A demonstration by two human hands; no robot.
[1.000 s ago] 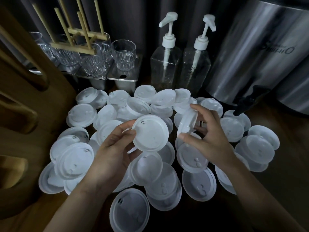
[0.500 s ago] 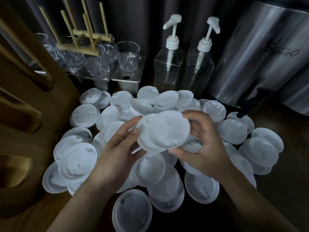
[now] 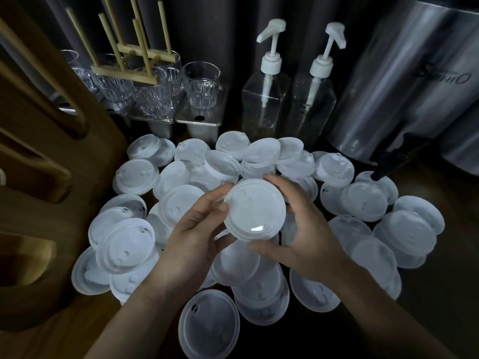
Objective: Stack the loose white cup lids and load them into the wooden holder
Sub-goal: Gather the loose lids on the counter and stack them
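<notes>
Several loose white cup lids [image 3: 124, 244] lie scattered and overlapping across the dark counter. Above the pile, a small stack of white lids [image 3: 255, 209] is held between both hands. My left hand [image 3: 197, 237] grips its left edge with thumb and fingers. My right hand [image 3: 300, 229] curls round its right and lower edge. A large wooden holder [image 3: 46, 156] with open slots stands at the left edge. How many lids are in the held stack cannot be told.
Behind the pile stand clear glasses [image 3: 201, 85] on steel containers, a wooden peg rack [image 3: 129, 63], two pump bottles [image 3: 264, 99] and a big steel dispenser [image 3: 404, 81] with a black tap [image 3: 388, 164] over the lids at right.
My right hand brought its lid onto the one in my left hand; the two lids now sit aligned as one stack, gripped by both hands.
</notes>
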